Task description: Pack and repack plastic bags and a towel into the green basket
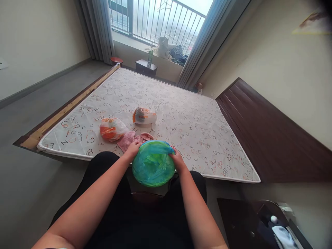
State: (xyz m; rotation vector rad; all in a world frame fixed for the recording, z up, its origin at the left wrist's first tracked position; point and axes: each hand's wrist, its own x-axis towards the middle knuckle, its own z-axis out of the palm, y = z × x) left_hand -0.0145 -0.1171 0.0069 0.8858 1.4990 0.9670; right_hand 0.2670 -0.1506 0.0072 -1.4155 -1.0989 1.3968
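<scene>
Between my knees I hold a round green bin (153,178) lined with a thin blue-green plastic bag (153,162), its mouth facing me. My left hand (133,149) is closed on the upper left of the rim, where the bag folds over. At the upper right, my right hand (177,159) grips the rim and bag edge, fingers partly hidden. Just beyond the bin a pink cloth (128,140) lies crumpled on the mattress (176,117). Beside it sits an orange and white plastic bag (112,129), filled and rounded. Slightly farther off is another filled plastic bag (144,116).
A wooden bed frame edge (67,109) runs along the left, and a dark headboard (269,131) stands right. At lower right is a dark nightstand (238,221) with items on it. Another nightstand (146,65) holding a green bottle (150,58) stands near the window.
</scene>
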